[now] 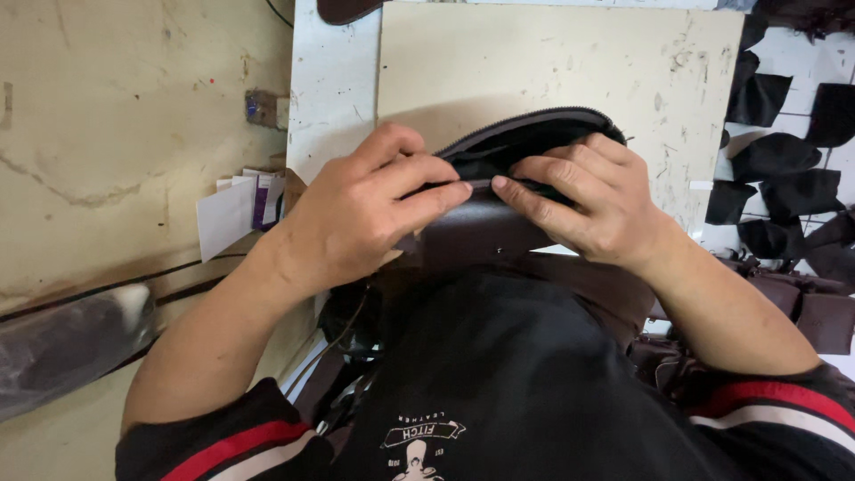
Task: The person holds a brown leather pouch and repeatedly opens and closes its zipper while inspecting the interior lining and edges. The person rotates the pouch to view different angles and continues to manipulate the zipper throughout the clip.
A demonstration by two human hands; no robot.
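Head view, read from left to right: well to the left of the hands, a few white and purple paper cards [242, 207] are seen wedged upright at the edge of the tabletop [334, 98], tucked out of the working area. The left hand [361, 209] is closed on a dark brown leather pouch [499, 191], its fingers curled over the top edge and its forefinger laid flat along the rim, apparently so that the edge is kept pressed down and steady. The pouch is held between both hands, just above the person's lap and against the near edge of a pale, scuffed cutting board [552, 62], which lies beyond the hands. A black zipper [525, 120] is seen arching over the pouch's open mouth, and black lining shows inside; the opening is kept facing up toward the camera, probably so the seam can be watched. The right hand [592, 200] is also closed on the pouch, its fingers pinching the same rim from the other side so that the fingertips of both hands nearly meet at the middle. Well to the right of the hands, black leather offcuts [775, 156] are scattered over a white surface, and brown leather pieces [815, 307] are stacked nearer the right forearm, within easy reach.
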